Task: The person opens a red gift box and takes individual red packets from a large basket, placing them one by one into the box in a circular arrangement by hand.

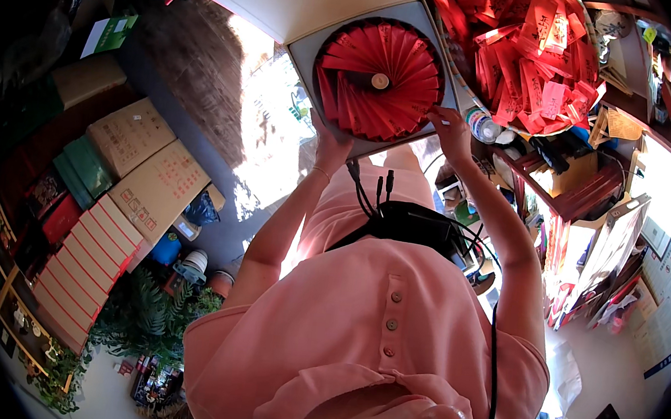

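Currently held square grey box [426, 134] of fanned red paper envelopes [379, 78] by both lower corners: left hand [331, 147], right hand [450, 132], fingers pinching; fan looked complete, lid open.

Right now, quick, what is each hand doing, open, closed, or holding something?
Left hand: grips the near edge of the open box with the red paper fan.
Right hand: fingers on the fan's lower right rim; grip cannot be told.

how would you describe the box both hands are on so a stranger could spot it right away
Start at the heap of loose red envelopes at top right. Just left of it lies an open grey box, with the left hand and right hand on its near edge. Only it holds red envelopes fanned into a neat circle.
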`<state>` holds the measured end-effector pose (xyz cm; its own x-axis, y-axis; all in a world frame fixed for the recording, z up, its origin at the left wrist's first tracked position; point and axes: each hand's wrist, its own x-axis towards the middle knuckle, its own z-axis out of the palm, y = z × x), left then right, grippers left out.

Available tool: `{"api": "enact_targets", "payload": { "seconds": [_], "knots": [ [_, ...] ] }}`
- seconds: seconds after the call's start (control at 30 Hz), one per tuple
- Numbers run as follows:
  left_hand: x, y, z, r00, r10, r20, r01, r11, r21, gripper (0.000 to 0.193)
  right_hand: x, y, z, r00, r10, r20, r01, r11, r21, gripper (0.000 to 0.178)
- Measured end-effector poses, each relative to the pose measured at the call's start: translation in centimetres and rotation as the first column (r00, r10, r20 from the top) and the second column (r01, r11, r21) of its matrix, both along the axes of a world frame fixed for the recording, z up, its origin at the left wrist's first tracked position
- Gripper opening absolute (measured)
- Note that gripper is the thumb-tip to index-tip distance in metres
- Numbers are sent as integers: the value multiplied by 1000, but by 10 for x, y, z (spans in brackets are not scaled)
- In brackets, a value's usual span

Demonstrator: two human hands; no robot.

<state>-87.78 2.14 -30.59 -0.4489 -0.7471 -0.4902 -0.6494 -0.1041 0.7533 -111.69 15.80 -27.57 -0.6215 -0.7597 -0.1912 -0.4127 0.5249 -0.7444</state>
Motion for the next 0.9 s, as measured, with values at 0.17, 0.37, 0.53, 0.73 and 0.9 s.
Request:
{"api": "enact_targets", "payload": {
  "seconds": [0.17,0.37,0.53,0.73,0.9],
  "knots": [
    [5,0,-8,1000,-23,-19,23,1000,-15,110,0,1,4,981,-17,195,23,999,-32,23],
    [3,0,-3,1000,4,-20,-4,1000,13,111,-9,4,-6,953,258,-156,-259,966,13,22],
    [8,-1,-13,999,-33,-24,33,999,7,111,-19,-6,-25,804,392,-448,-357,920,164,11],
    [8,2,-10,999,-40,-34,37,997,-74,111,-10,-5,-10,839,280,-466,-281,957,69,7],
    [3,-2,1,999,-25,-29,26,999,31,109,-15,-4,-15,805,356,-475,-345,932,113,7]
  ]
}}
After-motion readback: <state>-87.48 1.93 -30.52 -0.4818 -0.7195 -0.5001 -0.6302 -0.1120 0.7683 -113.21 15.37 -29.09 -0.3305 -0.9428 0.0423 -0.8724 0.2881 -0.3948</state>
